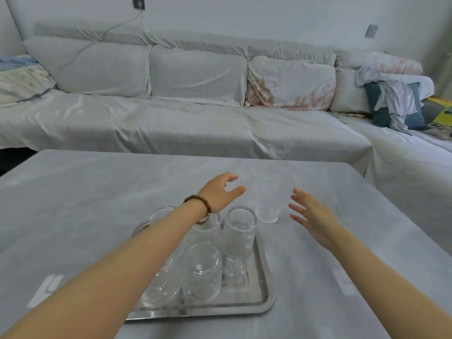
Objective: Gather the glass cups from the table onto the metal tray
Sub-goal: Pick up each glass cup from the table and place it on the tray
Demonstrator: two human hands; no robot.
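Reaching past the metal tray (261, 293), where several cups (203, 272) stand packed to leave room, my left hand (219, 192) curls empty. One faint glass cup (267, 211), I think, sits on the table (85, 204) between it and my splayed, empty right hand (311, 212).

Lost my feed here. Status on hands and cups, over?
Left hand and right hand open, empty. One glass cup on table past metal tray, between hands. Nothing blocking.
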